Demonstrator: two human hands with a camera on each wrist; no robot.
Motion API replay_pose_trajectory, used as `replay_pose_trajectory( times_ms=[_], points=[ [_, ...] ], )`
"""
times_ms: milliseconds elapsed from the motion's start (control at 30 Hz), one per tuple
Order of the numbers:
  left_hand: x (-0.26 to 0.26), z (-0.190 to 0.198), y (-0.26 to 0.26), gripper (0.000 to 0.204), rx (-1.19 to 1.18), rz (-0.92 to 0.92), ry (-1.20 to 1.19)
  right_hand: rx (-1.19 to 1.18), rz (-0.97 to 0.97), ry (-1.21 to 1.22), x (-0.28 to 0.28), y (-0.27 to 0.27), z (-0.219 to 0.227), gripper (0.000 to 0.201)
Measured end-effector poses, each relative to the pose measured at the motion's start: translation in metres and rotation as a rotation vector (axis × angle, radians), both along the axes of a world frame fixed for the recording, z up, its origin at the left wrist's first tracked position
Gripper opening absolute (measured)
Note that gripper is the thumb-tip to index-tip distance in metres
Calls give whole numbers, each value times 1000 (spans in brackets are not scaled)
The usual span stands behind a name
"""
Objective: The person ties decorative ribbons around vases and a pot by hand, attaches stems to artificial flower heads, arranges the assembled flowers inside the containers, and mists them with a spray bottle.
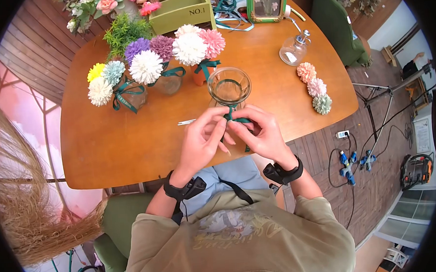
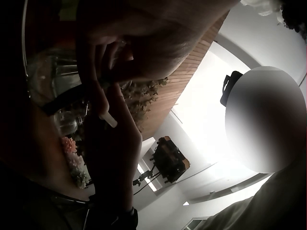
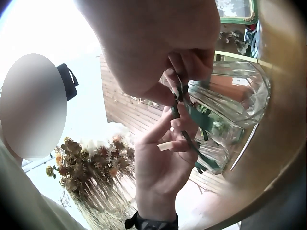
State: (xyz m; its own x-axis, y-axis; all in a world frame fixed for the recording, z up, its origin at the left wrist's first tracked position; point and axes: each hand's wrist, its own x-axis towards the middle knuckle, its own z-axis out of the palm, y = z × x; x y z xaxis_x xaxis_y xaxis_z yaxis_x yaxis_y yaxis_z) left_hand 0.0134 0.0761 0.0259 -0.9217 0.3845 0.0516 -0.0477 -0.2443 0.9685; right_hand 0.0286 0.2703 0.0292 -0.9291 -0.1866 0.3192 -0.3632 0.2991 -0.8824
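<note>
A clear glass vase (image 1: 229,80) with a wide rim stands at the table's near side, and a dark green ribbon (image 1: 232,116) is tied about its neck. Both hands meet at the knot on the near side of the glass. My left hand (image 1: 202,139) pinches the ribbon between thumb and forefinger, and my right hand (image 1: 260,135) pinches it just beside. In the right wrist view, a ribbon tail (image 3: 204,160) hangs past the left fingers. Deep shadow covers most of the left wrist view.
Vases of pompom flowers (image 1: 145,67) with green bows stand at the left of the wooden table (image 1: 130,155). Short white sticks (image 1: 186,122) lie near the left hand. At the right are a glass spray bottle (image 1: 293,50) and three loose flower heads (image 1: 316,87). A green planter box (image 1: 182,12) stands behind.
</note>
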Motion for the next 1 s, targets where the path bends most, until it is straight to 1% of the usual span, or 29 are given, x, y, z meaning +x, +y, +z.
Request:
replay_pose_trajectory(
  times_ms=[33, 67, 100, 167, 200, 267, 300, 367, 400, 467, 500, 567, 600, 667, 733, 800, 833, 867, 933, 967, 1000],
  points=[
    [1, -1, 0, 25, -74, 5, 38, 0, 0, 1, 0, -1, -3, 12],
    [2, -1, 0, 24, -148, 9, 75, -141, 3, -70, 0, -3, -5, 13],
    [2, -1, 1, 24, -148, 10, 76, -282, 7, -141, 0, -4, -7, 13],
    [1, -2, 5, 16, -249, 149, 261, -266, -1, -140, -1, -4, -11, 13],
    [0, -3, 4, 16, -249, 149, 261, -251, -9, -139, -2, -4, -11, 14],
    [-4, -5, 1, 13, -313, 206, 383, -256, -21, -140, -1, -4, -9, 14],
    [-6, -4, 0, 13, -313, 205, 383, -262, -33, -142, 0, -4, -8, 14],
    [-7, -2, -2, 8, -399, 234, 546, -260, -32, -136, 0, -2, -9, 14],
    [-8, -4, -4, 8, -400, 234, 545, -258, -28, -130, 0, -2, -10, 14],
    [-11, -7, -6, 9, -480, 290, 768, -229, -43, -120, -1, -1, -12, 13],
    [-12, -6, -7, 9, -480, 290, 768, -201, -58, -109, -2, -1, -13, 13],
    [-13, -4, -10, 13, -581, 325, 889, -185, -80, -88, -2, -1, -13, 12],
    [-14, -2, -11, 13, -582, 326, 889, -169, -99, -64, -3, -2, -13, 12],
    [-16, 1, -14, 14, -661, 354, 1004, -181, -125, -65, -5, -1, -13, 12],
    [-18, 4, -20, 13, -703, 382, 1033, -191, -156, -67, -6, 2, -13, 12],
    [-22, 7, -27, 13, -745, 410, 1061, -201, -319, 14, -8, 5, -16, 10],
    [-24, 9, -32, 11, -795, 454, 1054, -247, -374, 33, -13, 9, -19, 9],
    [-25, 10, -34, 10, -846, 499, 1047, -247, -374, 33, -12, 13, -20, 9],
    [-25, 9, -35, 10, -835, 498, 1055, -224, -397, 9, -12, 16, -17, 10],
    [-24, 9, -34, 10, -850, 479, 1029, -210, -407, 58, -13, 15, -20, 9],
    [-23, 9, -34, 10, -864, 460, 1002, -209, -407, 57, -14, 16, -20, 9]
  ],
)
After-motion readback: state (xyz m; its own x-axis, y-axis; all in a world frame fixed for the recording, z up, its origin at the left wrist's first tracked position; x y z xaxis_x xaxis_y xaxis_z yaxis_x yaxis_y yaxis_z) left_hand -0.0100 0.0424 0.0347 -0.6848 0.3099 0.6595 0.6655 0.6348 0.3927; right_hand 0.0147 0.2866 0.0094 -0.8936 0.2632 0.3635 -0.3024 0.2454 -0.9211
